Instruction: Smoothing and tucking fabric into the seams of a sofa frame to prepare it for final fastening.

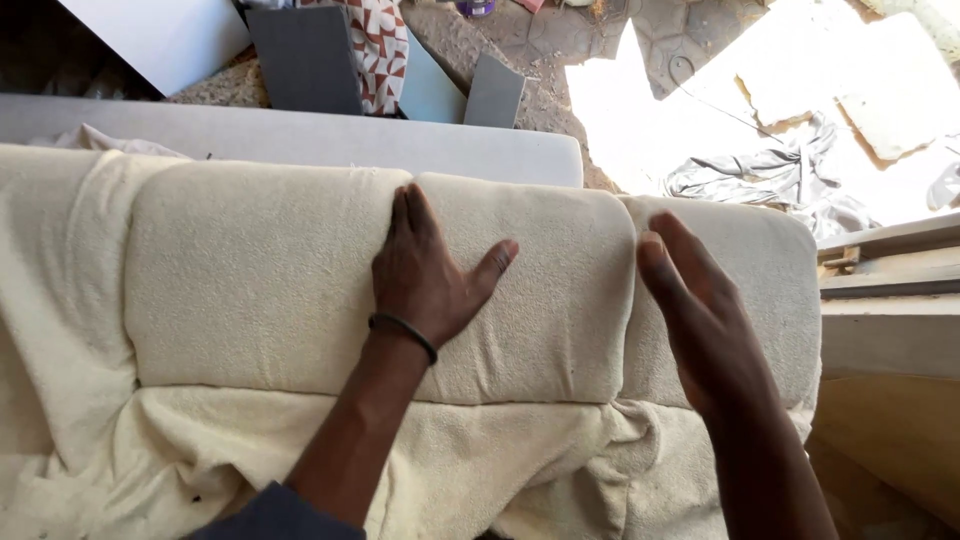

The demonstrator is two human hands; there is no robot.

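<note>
A cream fabric-covered sofa piece (250, 290) with padded cushion sections fills most of the head view. My left hand (425, 275) lies flat, palm down, on the middle cushion, fingers together and thumb spread; a dark band circles the wrist. My right hand (700, 320) is held edge-on with straight fingers at the seam between the middle cushion and the right cushion (770, 290). Neither hand holds anything. Loose cream fabric (470, 470) bunches in folds below the cushions.
A pale grey padded panel (300, 135) runs behind the sofa piece. Grey and white boards (300, 60) and a patterned red-and-white cloth (380, 50) lie on the ground beyond. Grey cloth (780, 175) lies in bright sun. Wooden boards (890, 270) stand at the right.
</note>
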